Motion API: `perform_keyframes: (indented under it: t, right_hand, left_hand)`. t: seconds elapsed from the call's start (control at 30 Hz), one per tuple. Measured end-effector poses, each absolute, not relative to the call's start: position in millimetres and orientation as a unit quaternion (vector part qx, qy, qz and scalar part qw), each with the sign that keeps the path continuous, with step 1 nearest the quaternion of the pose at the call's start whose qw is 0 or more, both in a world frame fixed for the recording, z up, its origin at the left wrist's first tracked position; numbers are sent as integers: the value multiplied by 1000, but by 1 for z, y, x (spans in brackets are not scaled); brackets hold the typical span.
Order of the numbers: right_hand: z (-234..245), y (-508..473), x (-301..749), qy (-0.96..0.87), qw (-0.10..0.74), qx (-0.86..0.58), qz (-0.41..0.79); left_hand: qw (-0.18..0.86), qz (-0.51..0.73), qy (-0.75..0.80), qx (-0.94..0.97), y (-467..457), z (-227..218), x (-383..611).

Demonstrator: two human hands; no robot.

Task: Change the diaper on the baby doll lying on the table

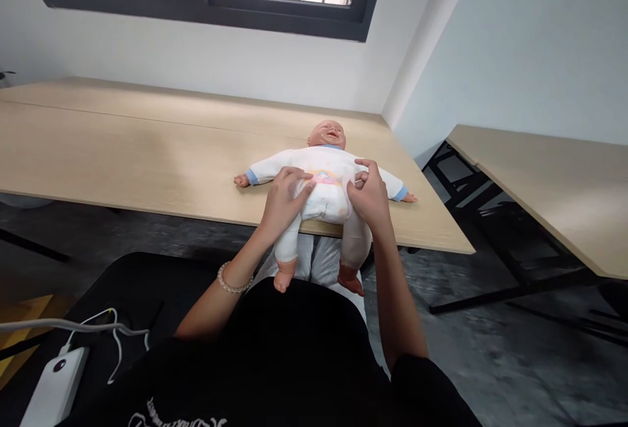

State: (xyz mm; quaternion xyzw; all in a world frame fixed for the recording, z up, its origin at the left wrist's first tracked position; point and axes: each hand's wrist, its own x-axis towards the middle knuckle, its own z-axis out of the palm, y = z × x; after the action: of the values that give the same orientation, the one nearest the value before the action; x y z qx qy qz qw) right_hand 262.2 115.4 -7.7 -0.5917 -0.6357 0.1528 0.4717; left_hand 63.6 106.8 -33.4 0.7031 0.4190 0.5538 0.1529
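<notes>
Beneath the left hand (284,197) and right hand (371,197) stretched the table (147,159), running farther out on the left hand's side. Between the hands the doll (326,155) lay on its back on the table, head beyond them, arms spread outward past each, legs hanging over the near edge between the forearms. The diaper (324,203) sat around its hips, directly between the hands. The left hand was half open, thumb and forefinger close together at the diaper's front; the right was loosely curled at its other side, thumb and forefinger apart. Whether either pinched it could not be told. Below the left hand, a bracelet (234,281) circled the wrist.
</notes>
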Motion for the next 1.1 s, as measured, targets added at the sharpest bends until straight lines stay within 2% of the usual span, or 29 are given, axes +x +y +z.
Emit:
perform_keyframes:
  t: [0.3, 0.47, 0.6, 0.73, 0.87, 0.97, 1.1]
  right_hand:
    - [-15, 136, 259, -658, 442, -602, 101]
    - [-17, 138, 260, -647, 465, -596, 99]
    - [-29, 134, 276, -607, 528, -588, 82]
    - [-54, 133, 303, -615, 467, -631, 73]
    - [-72, 139, 322, -722, 381, -565, 123]
    - [-73, 147, 326, -759, 362, -504, 196]
    - [-71, 153, 323, -749, 372, -496, 233]
  left_hand:
    - [146, 498, 443, 731, 125, -44, 60]
    - [5, 435, 509, 743, 112, -32, 66]
    - [-72, 389, 455, 797, 95, -14, 79]
    - [-26, 299, 319, 899, 99, -2, 102]
    - [72, 228, 219, 946, 123, 4, 130]
    - [137, 206, 223, 943, 140, 7, 142]
    - [203, 251, 270, 907, 150, 9, 143]
